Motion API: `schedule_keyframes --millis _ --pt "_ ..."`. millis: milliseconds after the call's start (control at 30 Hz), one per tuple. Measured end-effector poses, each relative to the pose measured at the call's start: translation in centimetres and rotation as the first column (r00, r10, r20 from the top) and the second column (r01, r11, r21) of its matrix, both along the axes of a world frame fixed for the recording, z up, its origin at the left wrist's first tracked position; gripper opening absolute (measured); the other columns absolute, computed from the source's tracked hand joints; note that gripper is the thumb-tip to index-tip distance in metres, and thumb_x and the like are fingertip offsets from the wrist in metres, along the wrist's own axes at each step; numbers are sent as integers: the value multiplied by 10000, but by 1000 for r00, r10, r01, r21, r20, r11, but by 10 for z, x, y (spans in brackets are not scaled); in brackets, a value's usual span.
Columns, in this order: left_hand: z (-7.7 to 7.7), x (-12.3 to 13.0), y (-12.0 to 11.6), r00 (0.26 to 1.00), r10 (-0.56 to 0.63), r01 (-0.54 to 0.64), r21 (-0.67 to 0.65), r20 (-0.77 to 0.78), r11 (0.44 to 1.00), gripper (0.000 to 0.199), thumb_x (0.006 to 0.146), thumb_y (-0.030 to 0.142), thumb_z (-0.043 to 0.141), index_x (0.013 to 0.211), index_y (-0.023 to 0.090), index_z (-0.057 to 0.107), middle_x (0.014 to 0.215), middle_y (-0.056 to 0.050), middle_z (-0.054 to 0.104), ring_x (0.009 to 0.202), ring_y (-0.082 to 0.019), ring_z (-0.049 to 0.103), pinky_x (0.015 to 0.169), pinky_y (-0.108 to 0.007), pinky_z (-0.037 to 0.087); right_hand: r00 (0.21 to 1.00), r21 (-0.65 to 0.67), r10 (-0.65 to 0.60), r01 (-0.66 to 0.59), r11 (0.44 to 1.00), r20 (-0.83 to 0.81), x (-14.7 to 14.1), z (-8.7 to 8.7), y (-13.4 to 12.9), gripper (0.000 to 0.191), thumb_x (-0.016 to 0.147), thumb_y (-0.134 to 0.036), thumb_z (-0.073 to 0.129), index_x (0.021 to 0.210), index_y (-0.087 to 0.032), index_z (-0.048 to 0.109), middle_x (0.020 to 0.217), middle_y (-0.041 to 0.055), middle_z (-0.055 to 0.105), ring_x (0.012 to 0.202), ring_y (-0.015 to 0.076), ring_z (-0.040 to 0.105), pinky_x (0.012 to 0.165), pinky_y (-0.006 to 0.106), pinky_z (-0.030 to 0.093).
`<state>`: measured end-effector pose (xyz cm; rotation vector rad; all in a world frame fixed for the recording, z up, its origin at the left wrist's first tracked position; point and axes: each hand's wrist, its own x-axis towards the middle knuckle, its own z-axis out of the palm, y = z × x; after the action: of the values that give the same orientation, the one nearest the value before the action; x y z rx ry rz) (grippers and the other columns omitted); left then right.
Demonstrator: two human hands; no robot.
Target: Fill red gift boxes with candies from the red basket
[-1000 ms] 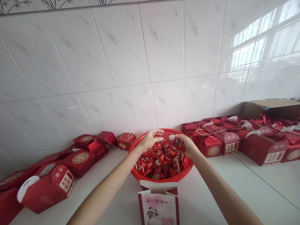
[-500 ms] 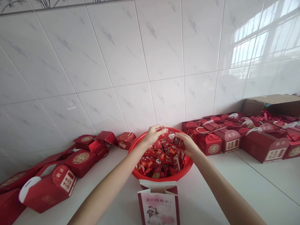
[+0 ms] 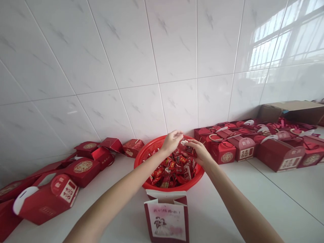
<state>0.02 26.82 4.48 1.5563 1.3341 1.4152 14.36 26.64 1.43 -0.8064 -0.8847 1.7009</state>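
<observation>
A red plastic basket [image 3: 138,165] full of red-wrapped candies [image 3: 167,172] stands against the tiled wall. Above its back part, my left hand [image 3: 172,141] is closed, fingertips together at the left side of a red packet [image 3: 184,143]; what it pinches is too small to tell. My right hand [image 3: 198,151] has its fingers closed on the packet's right side, over the basket's right part. Directly in front of the basket stands an upright gift box [image 3: 167,221] with its top flaps open and a printed couple on its front.
Red gift boxes [image 3: 83,168] lie along the left. More closed red boxes [image 3: 279,153] line the wall at the right, with an open cardboard carton [image 3: 291,109] behind them. White tiles form the wall.
My left hand has moved a little right, closer to my right hand and the packet. The whole view has shifted slightly, with the boxes and basket sitting a bit further left and higher.
</observation>
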Motion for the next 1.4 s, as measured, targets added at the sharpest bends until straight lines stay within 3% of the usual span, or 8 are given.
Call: schedule_keyframes --millis 133,333,567,633,800,867,1033,1400 --pt "-5 -27 -15 953 -242 208 -189 -183 960 43 708 181 652 721 186 693 742 -11 724 785 -197 690 789 -308 544 995 -6 -80 79 997 -58 1 -1 2 196 610 -170 795 702 -212 628 664 -8 658 665 166 631 551 289 596" --pt "-23 -28 -44 440 -771 521 -569 -461 637 268 635 150 699 853 269 802 870 0 790 795 -226 719 680 -271 532 997 16 -69 69 997 -22 3 -3 0 158 636 -192 789 681 -213 638 699 -4 662 660 153 627 561 276 601" --pt "-37 -15 -54 270 -714 487 -548 -645 680 373 519 -6 530 633 273 750 537 23 666 452 -178 549 410 -261 351 998 21 -56 57 998 -10 2 -3 1 174 628 -193 800 680 -205 635 676 -8 644 647 146 608 565 283 600" --pt "-31 -22 -53 322 -676 471 -507 -663 721 360 560 -6 545 667 264 758 594 11 703 500 -183 592 454 -263 396 998 22 -55 56 998 -9 2 -2 -1 175 617 -189 805 687 -207 645 687 -7 653 663 152 615 570 287 599" --pt "-2 -56 -46 840 -417 359 -219 -346 907 254 694 216 776 948 208 764 909 -50 772 859 -223 711 768 -306 542 999 34 -36 35 999 31 1 1 -2 174 601 -212 808 683 -209 655 668 -19 649 659 160 611 563 293 579" --pt "7 -66 -44 933 -330 309 -144 -146 940 314 682 277 826 966 172 741 937 -64 761 912 -218 701 844 -337 544 998 39 -10 8 999 59 1 1 -2 165 612 -231 805 697 -209 666 679 -19 652 661 162 613 543 283 559" --pt "11 -67 -46 976 -216 216 -37 21 976 395 631 305 883 958 155 721 913 -53 738 898 -199 692 913 -377 534 991 26 54 -57 998 122 -1 4 -7 101 686 -284 779 727 -230 704 712 5 679 684 185 625 502 272 522" --pt "16 -45 -75 984 -95 113 113 -151 987 303 768 345 778 1009 171 724 1056 -89 724 1015 -243 678 919 -377 551 984 97 141 -151 984 105 -8 19 -34 316 580 -361 881 788 -223 688 692 -22 664 640 161 613 505 263 519"
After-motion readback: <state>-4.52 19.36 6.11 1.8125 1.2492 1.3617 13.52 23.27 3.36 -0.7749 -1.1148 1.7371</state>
